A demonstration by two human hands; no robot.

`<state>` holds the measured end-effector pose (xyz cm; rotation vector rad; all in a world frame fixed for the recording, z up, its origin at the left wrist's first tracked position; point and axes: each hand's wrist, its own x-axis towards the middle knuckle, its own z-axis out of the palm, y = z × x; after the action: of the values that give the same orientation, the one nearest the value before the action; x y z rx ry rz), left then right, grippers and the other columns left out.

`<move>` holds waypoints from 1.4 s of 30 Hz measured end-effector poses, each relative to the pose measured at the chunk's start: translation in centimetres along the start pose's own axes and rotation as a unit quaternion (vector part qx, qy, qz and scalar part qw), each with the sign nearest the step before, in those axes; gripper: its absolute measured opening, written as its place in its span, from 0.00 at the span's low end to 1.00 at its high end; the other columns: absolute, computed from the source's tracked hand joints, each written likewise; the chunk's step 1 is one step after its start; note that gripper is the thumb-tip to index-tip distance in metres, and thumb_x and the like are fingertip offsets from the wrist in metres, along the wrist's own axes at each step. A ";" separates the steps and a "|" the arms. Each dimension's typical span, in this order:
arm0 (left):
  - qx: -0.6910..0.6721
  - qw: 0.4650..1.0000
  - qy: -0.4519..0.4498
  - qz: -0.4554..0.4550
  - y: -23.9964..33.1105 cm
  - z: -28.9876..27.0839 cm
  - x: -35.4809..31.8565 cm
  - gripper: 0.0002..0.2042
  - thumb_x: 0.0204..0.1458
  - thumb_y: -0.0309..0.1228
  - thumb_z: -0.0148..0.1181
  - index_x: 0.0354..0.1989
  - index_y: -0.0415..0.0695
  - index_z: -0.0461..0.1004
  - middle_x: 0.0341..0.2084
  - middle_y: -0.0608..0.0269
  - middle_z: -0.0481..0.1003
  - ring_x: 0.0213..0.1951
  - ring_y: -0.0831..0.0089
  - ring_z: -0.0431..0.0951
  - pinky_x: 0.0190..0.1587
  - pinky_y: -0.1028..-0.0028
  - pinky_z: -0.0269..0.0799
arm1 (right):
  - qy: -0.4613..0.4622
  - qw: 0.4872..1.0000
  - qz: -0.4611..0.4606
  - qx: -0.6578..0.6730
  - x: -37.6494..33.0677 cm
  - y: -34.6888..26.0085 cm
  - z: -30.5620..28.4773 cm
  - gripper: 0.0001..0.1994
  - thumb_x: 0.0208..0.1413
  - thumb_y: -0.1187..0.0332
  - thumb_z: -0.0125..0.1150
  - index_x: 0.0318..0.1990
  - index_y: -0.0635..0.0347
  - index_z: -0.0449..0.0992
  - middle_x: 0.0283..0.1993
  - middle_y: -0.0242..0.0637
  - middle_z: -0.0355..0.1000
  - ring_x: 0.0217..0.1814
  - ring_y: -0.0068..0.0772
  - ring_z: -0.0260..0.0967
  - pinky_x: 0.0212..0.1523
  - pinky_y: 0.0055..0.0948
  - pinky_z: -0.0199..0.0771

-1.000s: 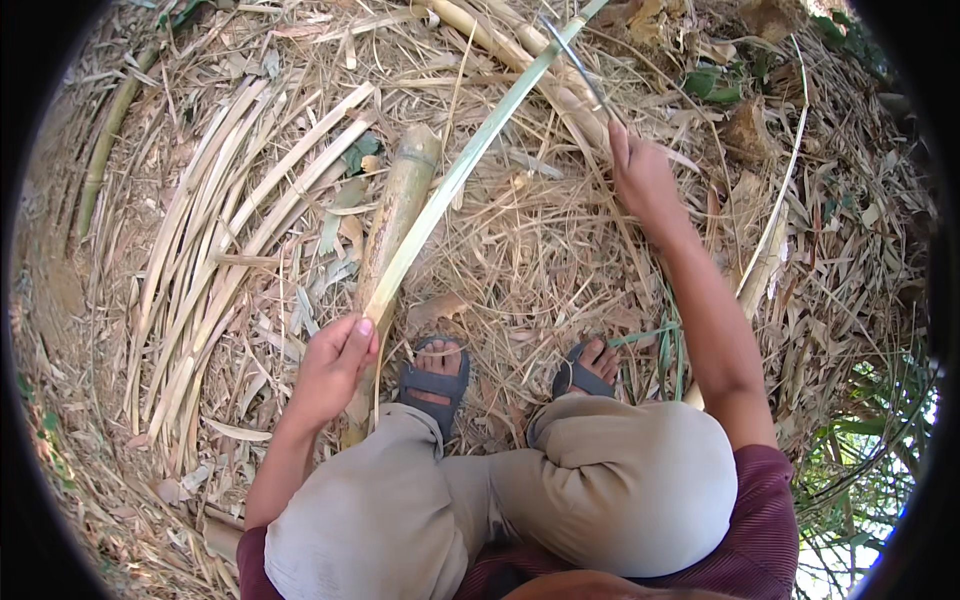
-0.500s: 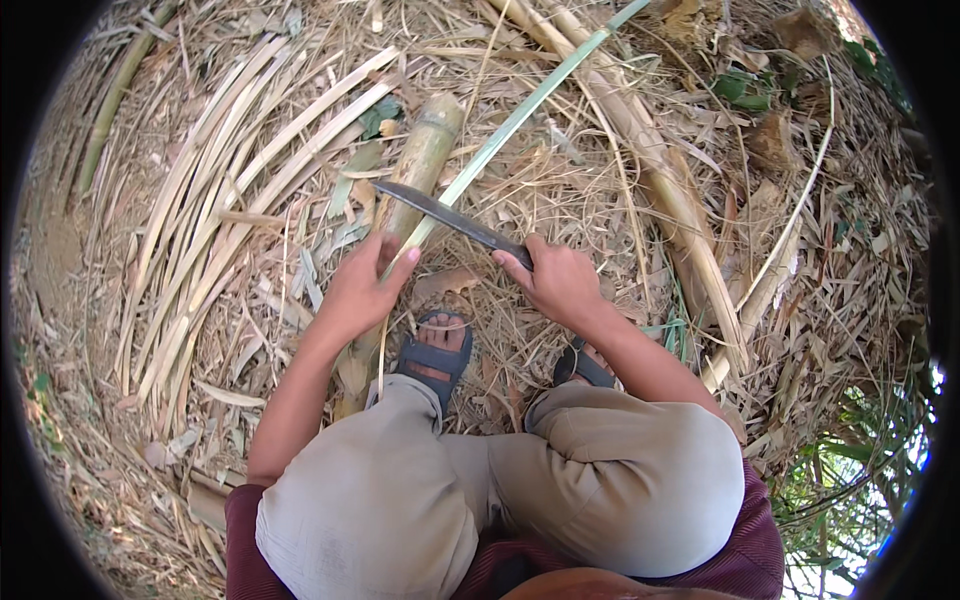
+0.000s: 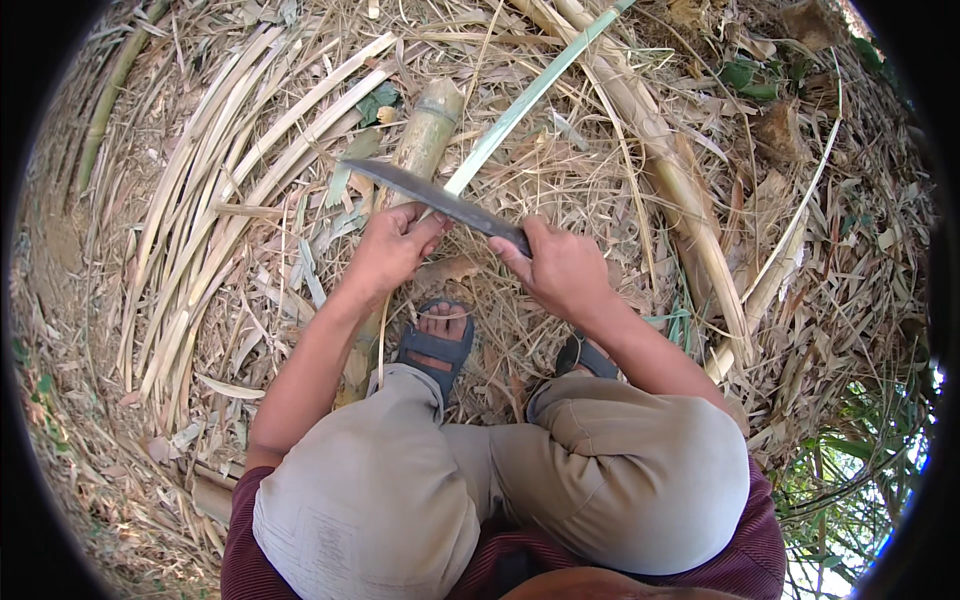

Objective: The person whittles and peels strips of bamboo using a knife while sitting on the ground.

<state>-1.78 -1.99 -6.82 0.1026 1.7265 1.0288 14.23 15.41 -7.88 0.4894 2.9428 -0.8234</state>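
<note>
In my right hand (image 3: pixel 565 268) is the handle end of a long, dark-bladed machete (image 3: pixel 420 188), its tip pointing to the upper left. The blade lies across the near end of a pale green bamboo strip (image 3: pixel 535 95), which slants away to the upper right. My left hand (image 3: pixel 393 250) pinches that near end just under the blade. Beneath the blade and my left hand, a thick bamboo pole piece (image 3: pixel 428 130) rests on the ground. The strip's very end is hidden by my fingers.
Several split bamboo strips (image 3: pixel 215 190) lie bundled at the left. Longer dry bamboo poles (image 3: pixel 650 150) stretch along the right. A green stalk (image 3: pixel 110 110) lies at the far left. Dry leaves and shavings (image 3: pixel 500 300) cover the ground around my sandalled feet (image 3: pixel 437 345).
My left hand has shifted right and slightly up along the strip, its fingers now closer under the blade. The machete has moved a little up and left, showing more of its flat.
</note>
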 end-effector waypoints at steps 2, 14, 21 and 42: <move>-0.099 0.992 -0.017 -0.078 0.1 0.7 -0.5 0.09 0.64 0.34 0.54 0.37 0.43 0.75 0.20 0.72 0.69 0.19 0.85 0.62 0.21 0.81 0.56 | 0.025 0.998 -0.050 -0.002 0.3 -1.0 0.3 0.27 0.62 0.41 0.52 0.31 0.62 0.69 0.17 0.46 0.72 0.17 0.51 0.73 0.16 0.44 0.72; 0.246 0.936 0.170 0.184 -0.5 2.8 -3.2 0.11 0.62 0.30 0.53 0.35 0.34 0.76 0.27 0.38 0.76 0.30 0.42 0.77 0.33 0.55 0.70 | 0.003 1.000 0.005 -0.016 1.5 -1.1 0.4 0.25 0.65 0.43 0.49 0.34 0.59 0.69 0.19 0.48 0.72 0.19 0.55 0.73 0.19 0.50 0.71; 0.296 0.903 0.224 0.219 -0.6 3.3 -3.0 0.10 0.61 0.30 0.54 0.32 0.34 0.75 0.29 0.41 0.77 0.31 0.40 0.76 0.34 0.51 0.70 | -0.024 0.999 0.023 0.006 1.1 -1.1 0.3 0.26 0.65 0.42 0.48 0.33 0.60 0.69 0.15 0.47 0.70 0.18 0.53 0.72 0.18 0.49 0.71; 0.222 0.936 0.202 0.185 -2.1 2.1 -3.6 0.16 0.65 0.36 0.52 0.30 0.37 0.75 0.12 0.63 0.65 0.17 0.78 0.62 0.22 0.71 0.58 | 0.112 0.961 0.226 -0.111 5.3 13.8 -4.2 0.24 0.68 0.48 0.46 0.36 0.63 0.76 0.23 0.57 0.74 0.27 0.60 0.75 0.26 0.55 0.73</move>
<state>2.23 -3.95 -5.69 0.5559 2.3617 0.9481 13.71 30.18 -11.85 1.2421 2.8724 -0.4017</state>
